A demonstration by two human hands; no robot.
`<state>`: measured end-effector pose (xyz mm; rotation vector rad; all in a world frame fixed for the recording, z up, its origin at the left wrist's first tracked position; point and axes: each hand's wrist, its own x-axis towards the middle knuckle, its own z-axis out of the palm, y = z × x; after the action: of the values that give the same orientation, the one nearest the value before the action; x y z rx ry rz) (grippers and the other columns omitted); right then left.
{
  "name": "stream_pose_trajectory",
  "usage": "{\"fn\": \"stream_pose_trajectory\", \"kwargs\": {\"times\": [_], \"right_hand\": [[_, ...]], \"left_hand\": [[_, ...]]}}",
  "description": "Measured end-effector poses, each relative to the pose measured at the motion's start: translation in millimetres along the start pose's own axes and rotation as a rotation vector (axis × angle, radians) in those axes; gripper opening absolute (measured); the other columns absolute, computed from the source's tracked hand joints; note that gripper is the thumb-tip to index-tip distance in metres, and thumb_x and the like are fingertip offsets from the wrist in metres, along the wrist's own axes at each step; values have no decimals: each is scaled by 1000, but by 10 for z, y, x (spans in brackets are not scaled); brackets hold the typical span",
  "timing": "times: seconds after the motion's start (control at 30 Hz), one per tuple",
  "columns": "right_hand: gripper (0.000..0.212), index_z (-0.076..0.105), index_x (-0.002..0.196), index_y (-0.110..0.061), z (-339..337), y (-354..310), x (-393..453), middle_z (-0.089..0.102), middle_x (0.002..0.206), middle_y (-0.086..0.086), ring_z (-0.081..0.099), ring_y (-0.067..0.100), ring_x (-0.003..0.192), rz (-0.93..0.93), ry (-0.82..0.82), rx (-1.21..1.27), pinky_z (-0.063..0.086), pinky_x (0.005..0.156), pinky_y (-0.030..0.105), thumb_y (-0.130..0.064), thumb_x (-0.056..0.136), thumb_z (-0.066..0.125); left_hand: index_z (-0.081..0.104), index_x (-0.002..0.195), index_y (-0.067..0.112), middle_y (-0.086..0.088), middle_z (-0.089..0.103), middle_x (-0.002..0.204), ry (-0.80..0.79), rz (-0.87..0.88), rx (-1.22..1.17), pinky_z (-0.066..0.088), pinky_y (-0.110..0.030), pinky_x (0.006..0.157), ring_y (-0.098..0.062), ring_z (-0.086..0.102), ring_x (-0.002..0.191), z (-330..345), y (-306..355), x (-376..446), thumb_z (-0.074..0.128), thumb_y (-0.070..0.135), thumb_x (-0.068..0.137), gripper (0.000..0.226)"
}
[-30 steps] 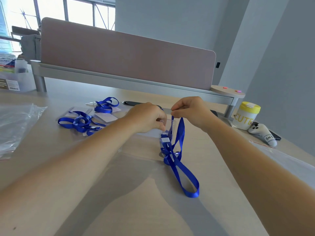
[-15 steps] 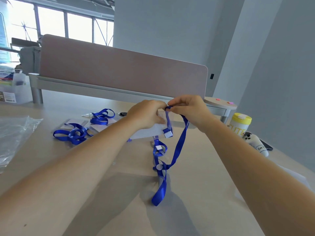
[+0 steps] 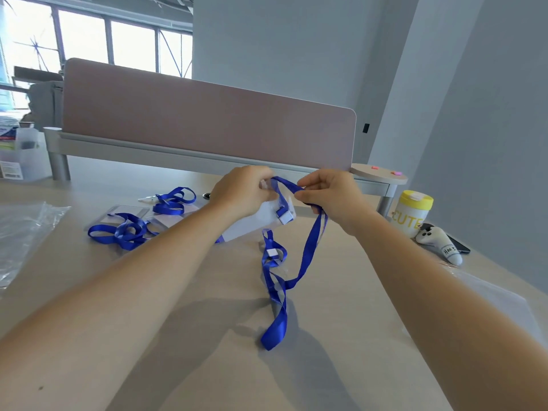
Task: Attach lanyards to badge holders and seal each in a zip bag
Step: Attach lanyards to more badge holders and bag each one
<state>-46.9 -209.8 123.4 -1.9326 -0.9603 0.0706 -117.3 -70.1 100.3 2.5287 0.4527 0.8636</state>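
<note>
Badge holder lifted clear of the desk since a second ago, gripped by left hand. Right hand pinching blue lanyard just beside it, strap dangling below; attachment likely underway, bagging still ahead. Right of holder: yellow-lidded tub reading "CUTE".

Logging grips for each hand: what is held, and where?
Left hand grips the badge holder at its top edge; right hand pinches the blue lanyard near its upper end.

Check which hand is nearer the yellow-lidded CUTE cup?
Right. The right hand pinches the blue lanyard just left of the cup; the left hand holds the badge holder, farther left.
</note>
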Motion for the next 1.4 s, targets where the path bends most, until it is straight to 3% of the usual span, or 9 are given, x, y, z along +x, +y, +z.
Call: {"fn": "stream_pose_trajectory", "kwargs": {"times": [0.17,0.27,0.4,0.53,0.67,0.93,1.23,1.33,1.4], "right_hand": [[23,58,69,-20,-19,78,-14,60,61,0,33,5,41,22,-111,-25,32,40,8,-9,88,52],[30,58,66,-21,4,152,-1,56,55,-3,35,3,33,15,-97,-48,31,41,8,-12,92,46],[28,66,89,4,99,262,-4,47,47,-5,32,11,48,38,-114,-65,30,50,18,-13,93,43],[25,67,94,-4,195,284,-32,45,54,1,32,13,53,70,-161,-108,30,53,23,-14,93,45],[25,67,92,-5,235,297,-18,47,56,1,35,12,54,81,-148,-162,33,55,21,-15,93,45],[25,67,93,-4,273,343,-9,48,56,-1,35,10,51,84,-122,-209,32,49,17,-16,93,45],[24,64,96,-1,305,362,-48,47,58,0,39,11,55,70,-160,-222,34,54,20,-17,92,46],[23,62,103,-4,291,377,-51,48,62,-2,41,7,56,79,-204,-223,32,45,7,-9,93,41],[28,62,104,-7,279,406,-46,50,63,-1,46,10,63,97,-238,-210,36,55,11,-3,92,38]], "left_hand": [[63,93,11,4,49,66,56,-18,-87,30,-28,56,-24,47,74,-99,-84,21,60,22,84,15],[62,95,8,-4,55,79,82,-5,-143,32,-28,61,-24,49,78,-95,-104,10,60,21,85,16],[62,96,9,-6,57,88,89,-5,-211,33,-24,60,-24,50,83,-62,-122,-12,62,21,84,18],[59,103,12,-4,53,79,71,-31,-230,31,-24,56,-22,46,79,-15,-134,-46,61,26,84,24],[57,118,15,-7,54,85,32,-25,-321,33,-24,73,-19,48,86,1,-174,-65,62,21,84,35],[61,105,9,-5,60,78,8,-19,-463,36,-24,68,-15,49,74,16,-199,-80,60,14,85,21],[53,88,15,8,51,69,58,7,-459,30,-1,51,-1,44,63,4,-264,-57,56,14,88,3],[59,95,9,0,54,71,85,12,-461,34,-13,59,-8,46,66,-4,-298,-40,56,13,88,9],[61,101,4,-6,54,76,99,14,-474,35,-16,61,-12,46,68,-11,-298,-40,56,12,88,16]]}}
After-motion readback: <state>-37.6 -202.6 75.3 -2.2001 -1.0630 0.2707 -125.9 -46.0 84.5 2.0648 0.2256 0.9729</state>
